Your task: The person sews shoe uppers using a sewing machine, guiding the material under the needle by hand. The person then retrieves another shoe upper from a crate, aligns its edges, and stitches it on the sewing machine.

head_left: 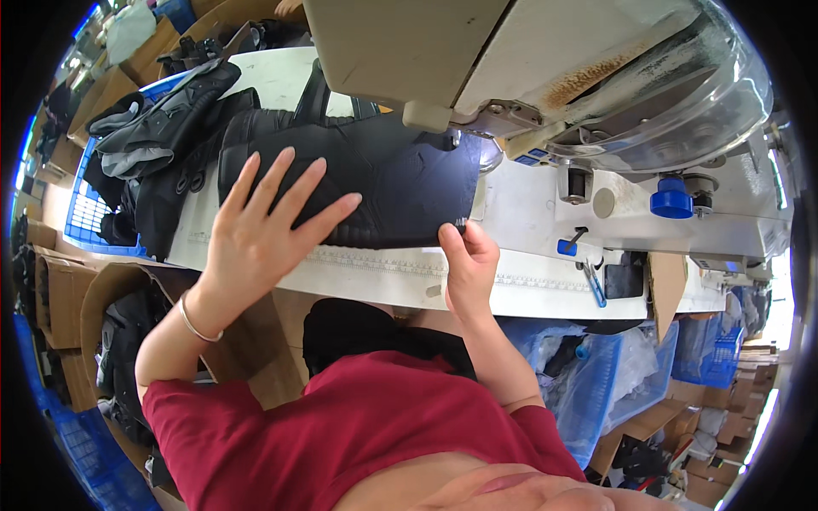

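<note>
A black padded bag piece (388, 162) with quilted lines and straps at its far side lies on the white table, its right part under the sewing machine head (409, 51). My left hand (268, 213) rests on its left part, palm down, fingers spread. At the near right corner of the bag piece, my right hand (467, 253) pinches the edge between thumb and fingers. Something small and shiny shows at these fingertips, too small to name. The presser foot area (456, 139) is partly hidden behind the machine head.
A ruler strip (392, 266) runs along the table's near edge. Blue-handled snips (594, 285) lie at the right, near a black flat pad (625, 279). Black bags (170, 119) pile over a blue crate (89, 200) at the left. A blue bin (596, 383) stands below the table.
</note>
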Available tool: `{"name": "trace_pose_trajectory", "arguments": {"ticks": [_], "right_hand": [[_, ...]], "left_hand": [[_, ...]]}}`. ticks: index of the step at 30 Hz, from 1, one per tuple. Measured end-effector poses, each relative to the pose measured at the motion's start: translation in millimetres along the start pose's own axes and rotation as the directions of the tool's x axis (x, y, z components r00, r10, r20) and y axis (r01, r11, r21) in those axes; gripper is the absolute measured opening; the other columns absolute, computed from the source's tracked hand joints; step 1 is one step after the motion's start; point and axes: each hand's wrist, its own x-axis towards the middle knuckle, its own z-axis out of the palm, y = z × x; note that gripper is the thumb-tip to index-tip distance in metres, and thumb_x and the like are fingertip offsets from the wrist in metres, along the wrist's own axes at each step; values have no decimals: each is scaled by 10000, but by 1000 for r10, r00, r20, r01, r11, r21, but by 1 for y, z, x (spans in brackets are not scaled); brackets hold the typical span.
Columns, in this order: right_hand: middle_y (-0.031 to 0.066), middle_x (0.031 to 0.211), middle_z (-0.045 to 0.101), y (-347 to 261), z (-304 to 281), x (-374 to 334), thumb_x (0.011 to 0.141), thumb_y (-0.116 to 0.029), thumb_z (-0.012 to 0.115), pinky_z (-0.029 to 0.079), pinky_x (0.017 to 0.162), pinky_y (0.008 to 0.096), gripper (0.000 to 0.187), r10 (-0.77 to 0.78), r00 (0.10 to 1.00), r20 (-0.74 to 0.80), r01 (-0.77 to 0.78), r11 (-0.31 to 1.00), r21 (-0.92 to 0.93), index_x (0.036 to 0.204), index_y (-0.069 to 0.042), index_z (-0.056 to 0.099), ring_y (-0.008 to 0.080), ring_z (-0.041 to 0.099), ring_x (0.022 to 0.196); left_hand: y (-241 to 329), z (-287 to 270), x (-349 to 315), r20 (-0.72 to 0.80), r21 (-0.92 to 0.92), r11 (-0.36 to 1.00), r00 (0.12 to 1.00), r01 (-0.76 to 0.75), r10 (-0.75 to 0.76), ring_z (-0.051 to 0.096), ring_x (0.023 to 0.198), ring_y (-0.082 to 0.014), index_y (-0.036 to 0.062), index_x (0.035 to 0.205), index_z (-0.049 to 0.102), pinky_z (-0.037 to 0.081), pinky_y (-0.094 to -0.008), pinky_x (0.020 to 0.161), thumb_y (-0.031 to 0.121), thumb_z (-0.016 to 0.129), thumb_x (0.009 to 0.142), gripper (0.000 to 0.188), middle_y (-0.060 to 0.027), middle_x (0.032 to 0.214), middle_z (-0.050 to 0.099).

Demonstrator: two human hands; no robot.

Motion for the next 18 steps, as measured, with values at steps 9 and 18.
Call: {"name": "trace_pose_trajectory", "arguments": {"ticks": [9, 18], "right_hand": [[1, 856, 616, -10, -7, 33, 909, -116, 607, 431, 692, 210, 167, -202, 979, 27, 201, 931, -306, 994, 23, 643, 68, 539, 761], [109, 870, 674, 47, -59, -15, 915, -65, 563, 506, 729, 254, 167, -109, 993, -43, 72, 855, -514, 1006, 38, 657, 153, 657, 775]], "left_hand": [[-45, 12, 42, 73, -115, 993, 997, -29, 38, 577, 1095, -219, 282, 1230, 594, 465, -376, 950, 300, 757, 619, 632, -24, 1195, 607], [-80, 16, 75, 98, -237, 970, 991, -64, 89, 621, 933, -187, 227, 1177, 635, 499, -315, 794, 272, 757, 682, 512, 25, 1063, 649]]}}
